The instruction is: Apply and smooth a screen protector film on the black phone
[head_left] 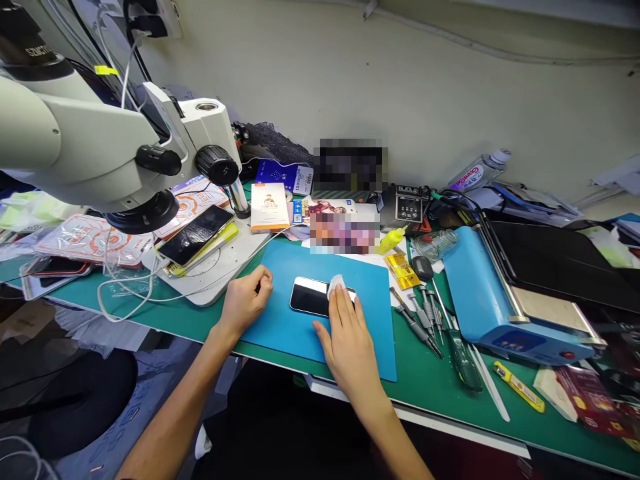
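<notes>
A smartphone [310,298] with a dark, glossy screen lies face up on the blue mat [280,337]. My right hand [350,340] reaches over its right end, fingers stretched together and pressing a crumpled white tissue [335,285] against the glass. That end of the phone is mostly hidden under the fingers. To the left of the phone, apart from it, my left hand [249,298] rests at the mat's left edge, curled into a loose fist. Nothing shows in its fingers.
A microscope [150,160] overhangs the left side, with another phone [197,235] on its base [220,270]. Screwdrivers [417,330], a yellow cutter [519,387] and a blue heating machine [480,293] lie to the right. Boxes [270,207] and a yellow bottle [391,240] stand behind the mat.
</notes>
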`<state>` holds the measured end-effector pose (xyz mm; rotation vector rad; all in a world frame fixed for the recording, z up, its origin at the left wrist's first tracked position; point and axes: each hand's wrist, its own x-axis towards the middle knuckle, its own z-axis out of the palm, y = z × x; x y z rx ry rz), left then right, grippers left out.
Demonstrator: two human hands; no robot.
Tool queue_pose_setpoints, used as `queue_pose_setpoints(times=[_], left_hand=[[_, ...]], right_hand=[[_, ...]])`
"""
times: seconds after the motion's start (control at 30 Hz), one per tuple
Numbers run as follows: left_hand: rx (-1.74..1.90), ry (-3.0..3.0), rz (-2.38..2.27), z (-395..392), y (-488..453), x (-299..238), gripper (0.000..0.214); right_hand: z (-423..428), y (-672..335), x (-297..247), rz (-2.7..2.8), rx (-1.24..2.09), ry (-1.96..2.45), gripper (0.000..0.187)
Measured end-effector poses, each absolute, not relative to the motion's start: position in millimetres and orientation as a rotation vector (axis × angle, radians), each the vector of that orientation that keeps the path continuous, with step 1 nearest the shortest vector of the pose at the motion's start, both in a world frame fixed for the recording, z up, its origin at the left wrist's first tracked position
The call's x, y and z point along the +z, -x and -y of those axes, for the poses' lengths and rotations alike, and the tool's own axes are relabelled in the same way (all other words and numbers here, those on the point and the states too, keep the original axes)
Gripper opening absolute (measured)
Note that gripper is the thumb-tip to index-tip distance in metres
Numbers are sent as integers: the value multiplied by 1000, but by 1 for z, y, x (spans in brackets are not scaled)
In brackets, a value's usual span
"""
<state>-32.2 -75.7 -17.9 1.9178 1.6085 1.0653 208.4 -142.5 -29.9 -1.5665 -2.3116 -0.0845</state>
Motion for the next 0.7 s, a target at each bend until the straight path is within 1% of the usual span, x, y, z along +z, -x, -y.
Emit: queue_pose_setpoints(times=[0.1,0.3,0.53,0.7], left_hand=[[1067,-1901,-1615,76,33,-18,26],[1066,-1904,-1617,75,32,-18,26],[1059,-1899,-1623,76,32,-17,26],[1060,-1898,-1618,75,32,-17,26]], right_hand=[[130,-202,-29,2283,-90,1591,80],[169,-192,-29,2307,-64,1523,83],[128,-173,-25,2285,-31,1572,75],[149,-160,-26,2305,4,1504,76]])
